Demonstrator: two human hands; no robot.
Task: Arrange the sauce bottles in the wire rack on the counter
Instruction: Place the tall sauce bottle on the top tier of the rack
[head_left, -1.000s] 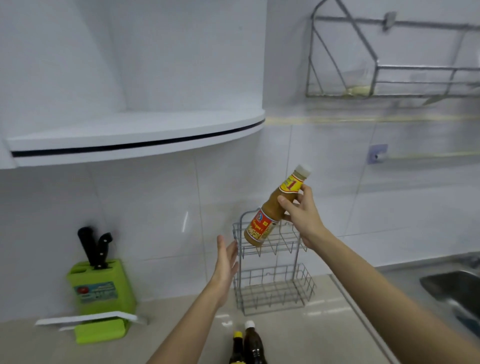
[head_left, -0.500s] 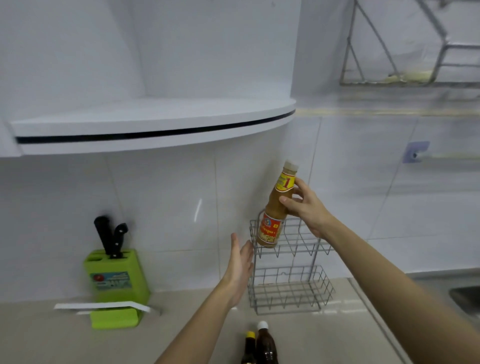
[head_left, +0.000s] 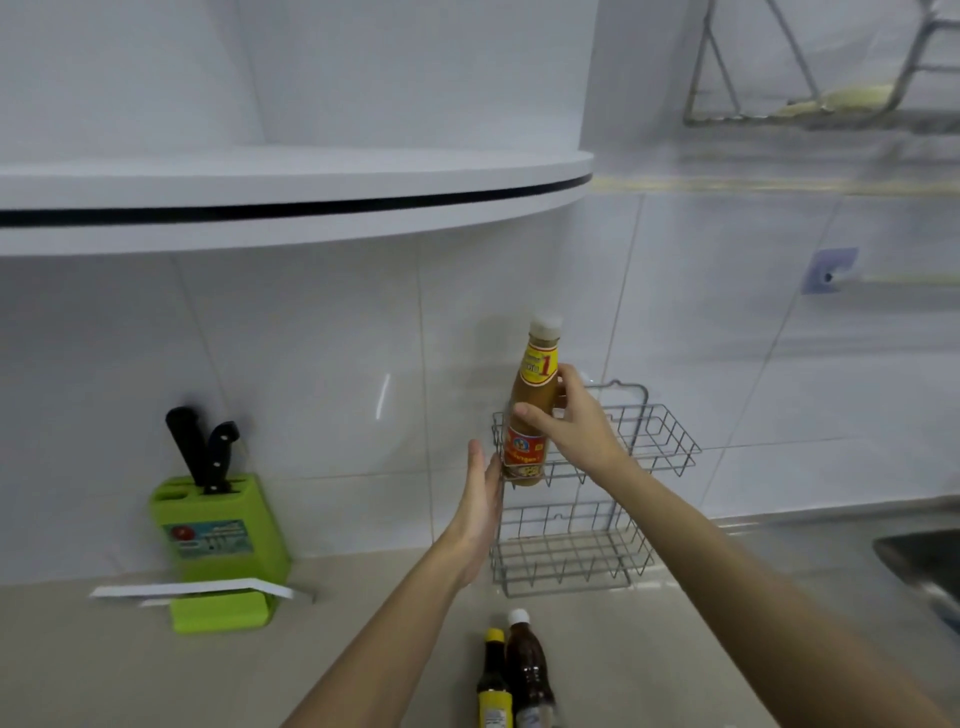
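A two-tier wire rack (head_left: 660, 447) stands on the counter against the tiled wall. My right hand (head_left: 576, 423) grips an orange sauce bottle (head_left: 530, 415) with a white cap and red-yellow label, nearly upright, its base down in the left end of the rack's upper basket. My left hand (head_left: 480, 499) is held flat and open by the rack's left side, touching or almost touching the wire. Two more bottles stand on the counter near me: a dark one with a yellow cap (head_left: 493, 680) and a brown one with a white cap (head_left: 527, 670).
A green knife block (head_left: 218, 540) with black-handled knives stands left on the counter, a white strip (head_left: 192, 590) lying across its foot. A white curved shelf (head_left: 291, 208) overhangs. A sink (head_left: 924, 561) lies right. A metal wall rack (head_left: 810, 73) hangs top right.
The orange bottle went from tilted above the rack to nearly upright, lowered into the upper basket. My left hand rose closer to the rack's left side. The view shifted left.
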